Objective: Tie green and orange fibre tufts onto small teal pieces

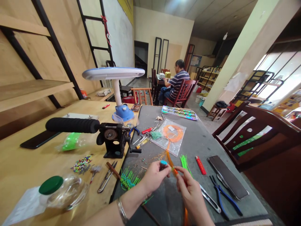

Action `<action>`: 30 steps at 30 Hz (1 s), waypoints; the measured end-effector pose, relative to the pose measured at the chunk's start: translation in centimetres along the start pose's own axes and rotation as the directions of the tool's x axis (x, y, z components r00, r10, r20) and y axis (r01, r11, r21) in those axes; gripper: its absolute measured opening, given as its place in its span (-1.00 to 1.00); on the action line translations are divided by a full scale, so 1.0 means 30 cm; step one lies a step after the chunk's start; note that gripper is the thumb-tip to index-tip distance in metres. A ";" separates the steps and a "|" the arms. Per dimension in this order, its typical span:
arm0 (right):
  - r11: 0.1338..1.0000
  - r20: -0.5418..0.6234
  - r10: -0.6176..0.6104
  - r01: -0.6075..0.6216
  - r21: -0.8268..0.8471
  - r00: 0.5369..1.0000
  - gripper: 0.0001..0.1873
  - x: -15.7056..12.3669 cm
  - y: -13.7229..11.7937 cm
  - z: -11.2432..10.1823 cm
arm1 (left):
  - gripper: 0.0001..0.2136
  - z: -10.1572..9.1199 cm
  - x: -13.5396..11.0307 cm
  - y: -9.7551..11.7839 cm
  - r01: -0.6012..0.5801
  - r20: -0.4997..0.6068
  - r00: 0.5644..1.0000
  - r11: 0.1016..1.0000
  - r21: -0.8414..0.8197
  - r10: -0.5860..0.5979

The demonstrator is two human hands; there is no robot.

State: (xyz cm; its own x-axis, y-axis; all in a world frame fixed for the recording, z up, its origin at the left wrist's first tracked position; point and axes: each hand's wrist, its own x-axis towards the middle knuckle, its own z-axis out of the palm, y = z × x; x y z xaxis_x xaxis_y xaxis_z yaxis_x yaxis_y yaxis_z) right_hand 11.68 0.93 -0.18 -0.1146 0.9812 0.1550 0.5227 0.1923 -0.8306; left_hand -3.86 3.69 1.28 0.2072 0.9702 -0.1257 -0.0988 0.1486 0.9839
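Note:
My left hand is closed, with a small round blue piece held between its fingers; its exact kind is hard to make out. My right hand pinches a flat bundle of orange strands, and a thin yellow-green band shows around it between the two hands. The bundle runs from a clear plastic bag holding a coil of orange line, and reappears below my right hand. Bright green strands lie just beyond my right hand. Left of my left hand are short green and blue pieces.
Pliers, tweezers, a brown case and a red lighter lie rightward. On the left are thread snips, a clear jar, beads, a black cranked device and a lamp. A person sits farther back.

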 end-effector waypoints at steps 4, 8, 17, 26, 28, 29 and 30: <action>0.996 0.060 -0.093 0.093 0.008 0.994 -0.63 -0.005 0.012 -0.017 | -0.73 -0.014 0.011 0.004 0.130 0.064 0.990 0.990 -0.060 -0.126; 0.970 0.118 -0.130 0.151 -0.190 0.984 -0.67 -0.009 -0.005 -0.037 | -0.81 -0.024 0.009 -0.005 -0.113 0.003 0.994 0.982 0.154 0.114; 0.985 -0.028 0.000 -0.004 -0.173 1.000 -0.65 -0.009 -0.004 0.015 | -0.84 -0.001 -0.008 -0.035 -0.234 -0.032 0.965 0.908 0.348 0.261; 0.973 -0.008 0.013 -0.011 0.231 1.000 -0.58 0.005 0.043 0.033 | -0.75 -0.008 0.022 -0.018 0.155 0.087 0.986 0.978 -0.142 -0.144; 0.986 -0.002 -0.065 0.065 0.151 0.998 -0.62 0.001 0.040 0.019 | -0.76 -0.020 0.022 -0.005 0.171 0.131 0.980 0.974 -0.149 -0.152; 0.990 0.021 -0.113 0.110 0.092 0.993 -0.64 0.001 0.039 0.008 | -0.77 -0.027 0.023 0.000 0.171 0.146 0.978 0.976 -0.132 -0.152; 0.987 0.055 -0.162 0.161 0.029 0.985 -0.66 0.001 0.037 -0.004 | -0.79 -0.033 0.023 0.004 0.164 0.150 0.978 0.981 -0.104 -0.148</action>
State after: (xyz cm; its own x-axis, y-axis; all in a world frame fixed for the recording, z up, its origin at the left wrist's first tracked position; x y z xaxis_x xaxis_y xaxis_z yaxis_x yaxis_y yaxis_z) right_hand 12.36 1.18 -1.03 -0.2442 0.9348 0.2581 0.4729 0.3471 -0.8099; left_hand -4.68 4.57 1.18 0.3632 0.8977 -0.2493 -0.1638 0.3250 0.9314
